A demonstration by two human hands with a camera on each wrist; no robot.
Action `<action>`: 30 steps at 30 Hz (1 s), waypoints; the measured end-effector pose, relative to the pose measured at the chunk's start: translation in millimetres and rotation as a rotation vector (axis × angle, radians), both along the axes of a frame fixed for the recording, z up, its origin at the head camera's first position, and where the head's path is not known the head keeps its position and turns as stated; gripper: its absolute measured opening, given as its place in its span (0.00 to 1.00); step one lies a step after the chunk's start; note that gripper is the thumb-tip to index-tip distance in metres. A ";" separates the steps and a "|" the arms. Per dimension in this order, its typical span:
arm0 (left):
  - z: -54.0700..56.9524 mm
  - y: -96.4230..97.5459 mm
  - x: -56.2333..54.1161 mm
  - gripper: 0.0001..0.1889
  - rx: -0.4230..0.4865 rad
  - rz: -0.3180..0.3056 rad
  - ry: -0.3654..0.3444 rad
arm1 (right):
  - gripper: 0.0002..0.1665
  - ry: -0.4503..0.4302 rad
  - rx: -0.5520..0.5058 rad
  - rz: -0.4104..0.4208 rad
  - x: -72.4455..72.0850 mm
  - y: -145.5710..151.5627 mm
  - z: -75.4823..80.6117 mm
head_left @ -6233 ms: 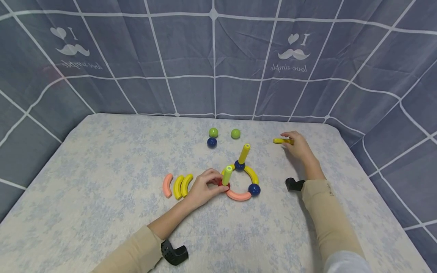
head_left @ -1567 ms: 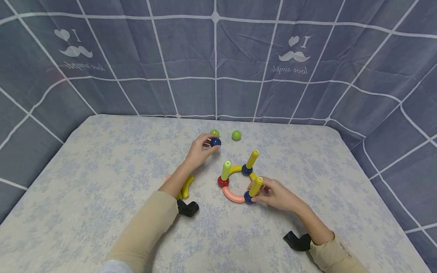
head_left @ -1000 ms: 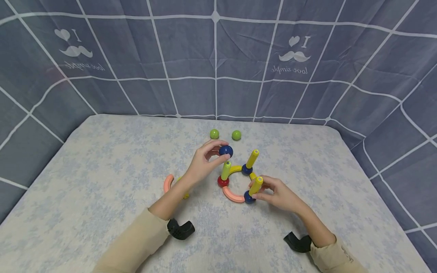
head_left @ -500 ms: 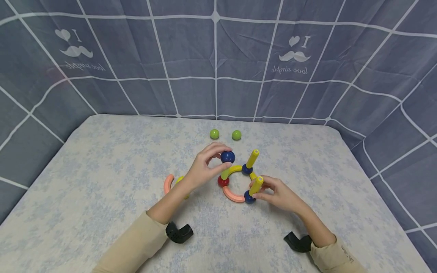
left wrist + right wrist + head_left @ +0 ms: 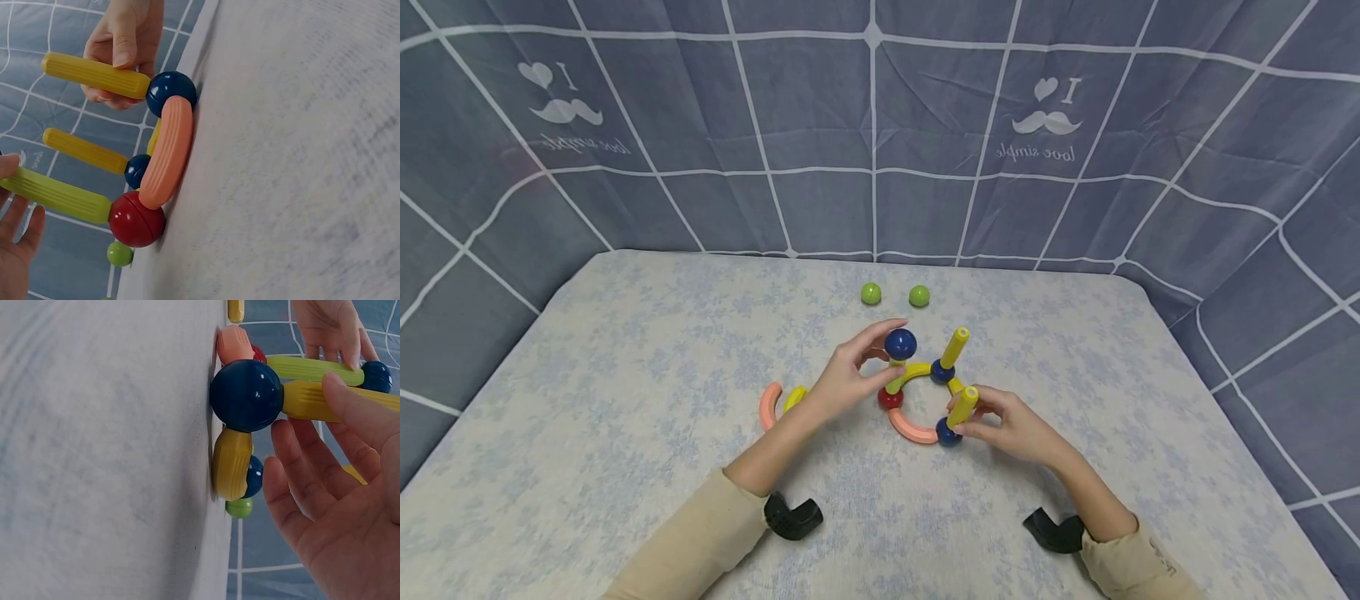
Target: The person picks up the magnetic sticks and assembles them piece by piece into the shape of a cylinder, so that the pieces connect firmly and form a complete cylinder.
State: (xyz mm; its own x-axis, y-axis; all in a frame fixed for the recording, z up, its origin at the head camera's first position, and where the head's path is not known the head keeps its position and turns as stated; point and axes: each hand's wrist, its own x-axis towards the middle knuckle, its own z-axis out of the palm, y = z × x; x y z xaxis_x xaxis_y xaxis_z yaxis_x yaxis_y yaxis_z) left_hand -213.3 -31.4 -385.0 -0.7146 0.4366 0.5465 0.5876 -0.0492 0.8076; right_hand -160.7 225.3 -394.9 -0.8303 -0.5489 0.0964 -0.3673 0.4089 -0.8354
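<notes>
In the head view, a ring of curved toy sticks and balls lies on the table, with straight sticks standing up from it. A blue ball [image 5: 900, 344] sits atop the light green stick [image 5: 59, 194], which rises from a red ball [image 5: 891, 398]. My left hand [image 5: 853, 372] is around that stick's upper end, thumb on it just below the ball; some fingers are hidden. My right hand [image 5: 1011, 426] pinches the yellow stick [image 5: 964, 407] standing on another blue ball [image 5: 247, 395]. A second yellow stick [image 5: 955, 348] stands untouched behind. A salmon curved stick [image 5: 169, 153] joins the red and near blue balls.
Two green balls [image 5: 871, 293] lie toward the table's back. Left of the ring are a loose salmon curved stick [image 5: 769, 406] and a yellow curved stick [image 5: 794, 398], partly behind my left forearm. A grey-blue curtain [image 5: 820, 133] hangs behind the table.
My left hand took the blue ball from beside the green ball and brought it onto the light green stick; its thumb then slid down. Earlier, my right hand brought the yellow stick to the ring.
</notes>
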 end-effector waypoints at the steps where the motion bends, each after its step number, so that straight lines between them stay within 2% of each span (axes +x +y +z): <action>1: -1.2 -0.3 0.1 0.31 -0.006 0.001 -0.010 | 0.16 0.002 0.000 0.000 0.0 0.1 0.0; 5: -8.9 -3.2 0.1 0.37 -0.080 -0.001 -0.093 | 0.17 0.035 0.010 0.006 0.1 0.1 -1.7; 8: -17.3 -6.1 0.3 0.39 -0.219 -0.006 -0.178 | 0.17 0.080 0.027 0.009 0.4 -0.9 -4.2; 12: -26.9 -8.4 1.1 0.33 -0.402 -0.015 -0.244 | 0.15 0.116 0.058 0.007 0.4 -3.5 -7.7; 17: -31.1 -9.4 3.3 0.24 -0.455 0.000 -0.281 | 0.14 0.106 0.100 -0.005 0.7 -5.1 -8.3; 24: -33.6 -10.0 8.0 0.22 -0.476 0.026 -0.247 | 0.16 0.137 0.100 -0.110 -1.2 -1.0 -10.3; 30: -37.7 -11.0 12.0 0.22 -0.446 0.036 -0.143 | 0.18 0.134 0.097 -0.230 -3.4 -0.1 -11.6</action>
